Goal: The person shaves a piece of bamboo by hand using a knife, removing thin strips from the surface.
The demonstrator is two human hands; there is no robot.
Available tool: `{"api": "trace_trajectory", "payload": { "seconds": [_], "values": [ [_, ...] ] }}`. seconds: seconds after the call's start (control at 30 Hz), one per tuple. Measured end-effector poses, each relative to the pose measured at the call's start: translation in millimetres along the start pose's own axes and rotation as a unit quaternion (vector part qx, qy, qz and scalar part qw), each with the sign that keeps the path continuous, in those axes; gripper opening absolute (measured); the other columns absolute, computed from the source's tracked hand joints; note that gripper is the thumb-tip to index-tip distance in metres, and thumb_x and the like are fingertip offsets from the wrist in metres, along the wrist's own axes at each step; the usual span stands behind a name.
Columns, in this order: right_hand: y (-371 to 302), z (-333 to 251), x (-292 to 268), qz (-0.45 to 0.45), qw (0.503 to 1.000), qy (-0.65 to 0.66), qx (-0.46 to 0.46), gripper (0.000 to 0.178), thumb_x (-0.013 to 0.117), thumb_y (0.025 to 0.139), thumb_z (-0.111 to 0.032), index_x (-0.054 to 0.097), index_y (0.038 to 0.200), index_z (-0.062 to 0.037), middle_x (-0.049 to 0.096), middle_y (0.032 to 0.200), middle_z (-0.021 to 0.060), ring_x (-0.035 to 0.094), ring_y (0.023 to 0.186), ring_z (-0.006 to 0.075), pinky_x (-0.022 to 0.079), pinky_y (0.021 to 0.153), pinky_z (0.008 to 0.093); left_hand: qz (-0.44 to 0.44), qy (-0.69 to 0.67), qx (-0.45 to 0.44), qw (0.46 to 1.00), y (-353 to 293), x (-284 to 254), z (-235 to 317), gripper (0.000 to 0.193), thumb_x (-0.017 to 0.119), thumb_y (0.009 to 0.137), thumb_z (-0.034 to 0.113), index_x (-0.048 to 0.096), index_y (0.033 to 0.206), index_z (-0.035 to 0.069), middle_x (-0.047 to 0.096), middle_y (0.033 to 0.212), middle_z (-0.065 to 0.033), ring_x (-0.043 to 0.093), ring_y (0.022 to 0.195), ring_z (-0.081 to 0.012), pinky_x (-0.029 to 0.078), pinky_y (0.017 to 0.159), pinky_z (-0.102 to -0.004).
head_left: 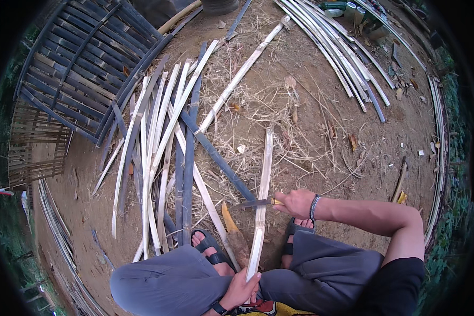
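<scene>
Near my lap, my left hand [241, 288] is closed round the near end of a pale bamboo strip [264, 179], which stretches away from me between my feet. A knife [252, 203] with a yellowish handle is in my right hand [296, 203], its fingers wrapped round the handle. The dark blade lies crosswise over the middle of the strip and points left. Whether the edge bites into the strip I cannot tell. Just left of the strip, a brown pointed piece of wood [234, 231] slants up from the ground.
Many split bamboo strips [158, 126] lie heaped at the left, with another bundle [342, 47] at the far right. Thin shavings [279, 121] litter the dirt ahead. A slatted bamboo rack [84, 63] stands at the far left. My sandalled feet [216, 253] flank the strip.
</scene>
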State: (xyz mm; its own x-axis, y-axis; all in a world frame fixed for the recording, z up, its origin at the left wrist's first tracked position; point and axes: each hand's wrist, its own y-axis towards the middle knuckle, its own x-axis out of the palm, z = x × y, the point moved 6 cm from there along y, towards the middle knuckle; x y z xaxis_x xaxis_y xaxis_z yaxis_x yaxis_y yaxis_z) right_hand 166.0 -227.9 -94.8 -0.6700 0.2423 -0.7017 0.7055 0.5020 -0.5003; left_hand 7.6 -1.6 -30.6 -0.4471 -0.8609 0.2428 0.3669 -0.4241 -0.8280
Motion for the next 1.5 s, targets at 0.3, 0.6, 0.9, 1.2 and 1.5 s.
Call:
{"api": "trace_trajectory", "payload": {
  "seconds": [0.3, 0.6, 0.9, 1.2, 1.5],
  "values": [
    [-37.4, 10.2, -62.4, 0.095, 0.989, 0.091, 0.065, 0.040, 0.038, 0.100, -0.045, 0.041, 0.100, -0.0049, 0.061, 0.065, 0.0219, 0.063, 0.067, 0.0450, 0.051, 0.061, 0.0534, 0.073, 0.090, 0.042, 0.992, -17.8, 4.9, 38.9, 0.022, 0.053, 0.098, 0.019, 0.052, 0.102, -0.003, 0.051, 0.056, -0.0019, 0.052, 0.042, -0.0091, 0.043, 0.039, -0.0253],
    [-14.1, -16.4, -47.7, 0.085, 0.978, 0.188, 0.009, 0.037, 0.039, 0.100, -0.041, 0.044, 0.100, -0.0050, 0.060, 0.065, 0.0245, 0.061, 0.068, 0.0466, 0.048, 0.063, 0.0549, 0.207, 0.030, 0.141, 0.968, -6.6, -5.6, 48.1, 0.018, 0.049, 0.099, 0.016, 0.044, 0.095, -0.002, 0.046, 0.052, -0.0028, 0.048, 0.037, -0.0110, 0.042, 0.033, -0.0267],
    [-100.9, 37.9, -14.2, 0.111, 0.972, 0.124, 0.165, 0.036, 0.043, 0.098, -0.042, 0.041, 0.100, -0.0065, 0.062, 0.069, 0.0221, 0.063, 0.068, 0.0439, 0.051, 0.061, 0.0533, 0.012, 0.090, 0.047, 0.995, 3.6, 25.8, 64.4, 0.018, 0.050, 0.099, 0.018, 0.045, 0.100, 0.000, 0.047, 0.054, -0.0026, 0.052, 0.040, -0.0125, 0.045, 0.038, -0.0268],
    [-131.4, 70.1, 92.8, 0.125, 0.956, 0.109, 0.240, 0.037, 0.043, 0.098, -0.043, 0.046, 0.102, -0.0065, 0.065, 0.080, 0.0228, 0.064, 0.069, 0.0433, 0.052, 0.059, 0.0512, -0.028, 0.118, -0.053, 0.991, 45.4, 30.3, 12.8, 0.024, 0.050, 0.100, 0.024, 0.046, 0.092, 0.001, 0.048, 0.055, -0.0018, 0.052, 0.039, -0.0121, 0.043, 0.035, -0.0263],
    [-108.2, 89.1, 75.1, 0.095, 0.963, 0.149, 0.202, 0.039, 0.041, 0.099, -0.044, 0.039, 0.100, -0.0051, 0.062, 0.065, 0.0218, 0.064, 0.064, 0.0426, 0.052, 0.056, 0.0512, -0.045, 0.037, -0.109, 0.992, 50.7, 20.9, -9.7, 0.027, 0.049, 0.101, 0.028, 0.047, 0.090, 0.004, 0.046, 0.054, -0.0010, 0.048, 0.039, -0.0108, 0.043, 0.037, -0.0261]
  ]
}}
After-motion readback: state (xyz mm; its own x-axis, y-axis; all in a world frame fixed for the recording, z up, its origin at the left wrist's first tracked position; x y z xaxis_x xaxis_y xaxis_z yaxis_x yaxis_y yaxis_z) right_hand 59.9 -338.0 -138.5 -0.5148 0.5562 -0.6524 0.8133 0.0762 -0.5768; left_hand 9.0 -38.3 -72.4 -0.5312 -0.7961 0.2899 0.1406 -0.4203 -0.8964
